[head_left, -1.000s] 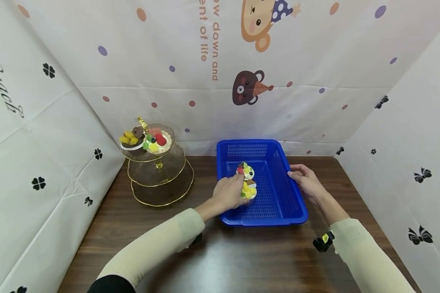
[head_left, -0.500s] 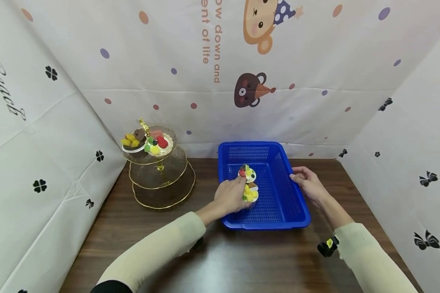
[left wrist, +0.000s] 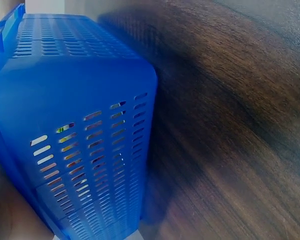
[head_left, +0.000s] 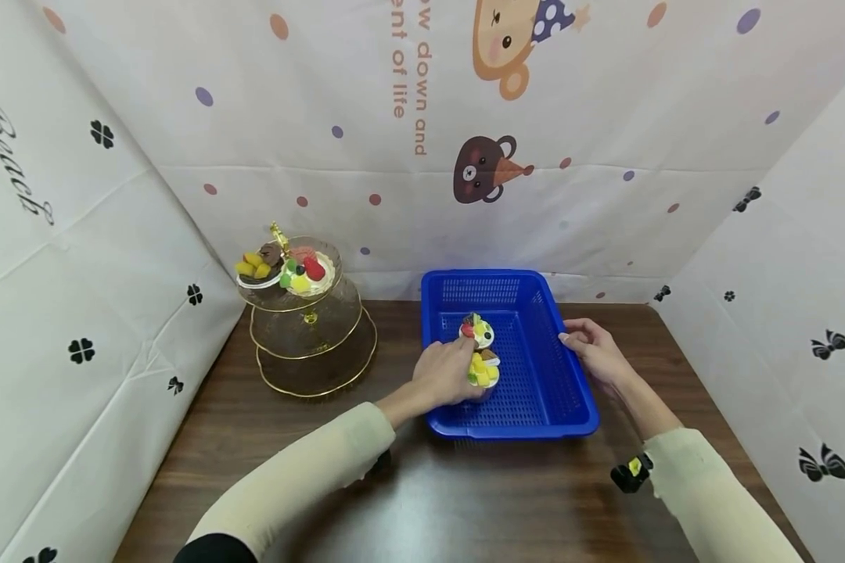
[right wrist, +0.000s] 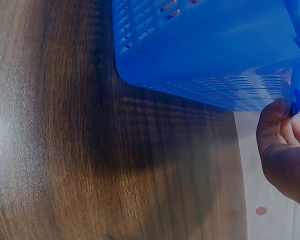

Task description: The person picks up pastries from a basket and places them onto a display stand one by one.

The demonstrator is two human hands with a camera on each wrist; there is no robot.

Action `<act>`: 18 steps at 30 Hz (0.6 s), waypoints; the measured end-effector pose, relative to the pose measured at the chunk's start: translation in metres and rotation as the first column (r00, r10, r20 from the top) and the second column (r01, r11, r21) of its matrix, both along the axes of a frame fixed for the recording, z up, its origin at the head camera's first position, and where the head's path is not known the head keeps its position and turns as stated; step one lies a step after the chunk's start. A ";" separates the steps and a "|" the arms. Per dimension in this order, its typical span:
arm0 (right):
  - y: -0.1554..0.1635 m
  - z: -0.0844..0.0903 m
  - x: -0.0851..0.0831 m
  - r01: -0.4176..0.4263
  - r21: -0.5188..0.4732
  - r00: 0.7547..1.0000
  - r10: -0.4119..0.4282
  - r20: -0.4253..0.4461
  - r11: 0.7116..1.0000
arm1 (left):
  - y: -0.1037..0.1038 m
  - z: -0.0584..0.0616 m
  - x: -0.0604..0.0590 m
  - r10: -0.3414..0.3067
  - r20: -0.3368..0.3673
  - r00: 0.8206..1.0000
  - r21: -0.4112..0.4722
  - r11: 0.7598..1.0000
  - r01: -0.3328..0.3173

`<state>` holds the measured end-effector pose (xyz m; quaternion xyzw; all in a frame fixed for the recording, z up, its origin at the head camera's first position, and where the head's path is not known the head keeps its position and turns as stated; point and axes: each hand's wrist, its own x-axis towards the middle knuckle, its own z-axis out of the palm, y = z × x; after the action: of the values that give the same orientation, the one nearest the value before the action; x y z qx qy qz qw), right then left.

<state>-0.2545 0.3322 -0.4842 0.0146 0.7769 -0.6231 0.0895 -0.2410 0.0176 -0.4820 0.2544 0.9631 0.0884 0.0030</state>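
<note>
In the head view, my left hand (head_left: 445,374) reaches over the near left side of a blue plastic basket (head_left: 577,391) and grips a toy cupcake (head_left: 485,371) topped with yellow fruit pieces. Its fingertips are partly hidden behind the cupcake. Just beyond it in the basket lies a second toy cupcake (head_left: 477,331) with red and yellow fruit on white cream. On the basket's right rim, my right hand (head_left: 595,352) pinches the edge. The right wrist view has that hand (right wrist: 285,150) with its thumb against the rim. Through the slots in the left wrist view, bits of colour show.
A three-tier stand (head_left: 313,348) with gold-edged clear plates is at the left. On its top plate sit a toy tart (head_left: 310,272) with red fruit and a dark toy cake (head_left: 259,270) with yellow chunks. Printed white cloth (head_left: 366,148) walls the wooden table (head_left: 422,500).
The head view has shifted slightly. Both hands keep their places at the basket, the left on the cupcake and the right on the rim.
</note>
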 end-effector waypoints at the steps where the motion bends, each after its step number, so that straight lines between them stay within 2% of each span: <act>1: -0.001 0.000 0.000 0.008 -0.001 1.000 -0.008 0.000 1.000 | 0.000 0.001 0.000 -0.001 0.009 1.000 0.002 1.000 0.001; 7: -0.002 0.002 0.000 0.002 0.016 1.000 -0.002 0.001 1.000 | -0.004 0.009 0.000 -0.009 0.063 0.998 0.046 0.999 0.006; 11: -0.002 0.003 0.001 -0.003 0.020 1.000 0.003 0.007 1.000 | -0.007 0.010 -0.001 -0.020 0.099 0.995 0.091 0.996 0.011; 18: -0.001 0.002 0.001 0.002 0.005 1.000 -0.002 0.005 1.000 | -0.012 0.012 -0.003 -0.079 0.126 0.989 0.208 0.977 0.051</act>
<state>-0.2533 0.3314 -0.4821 0.0171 0.7783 -0.6210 0.0910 -0.2439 0.0052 -0.4696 0.2784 0.9376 0.2036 0.0443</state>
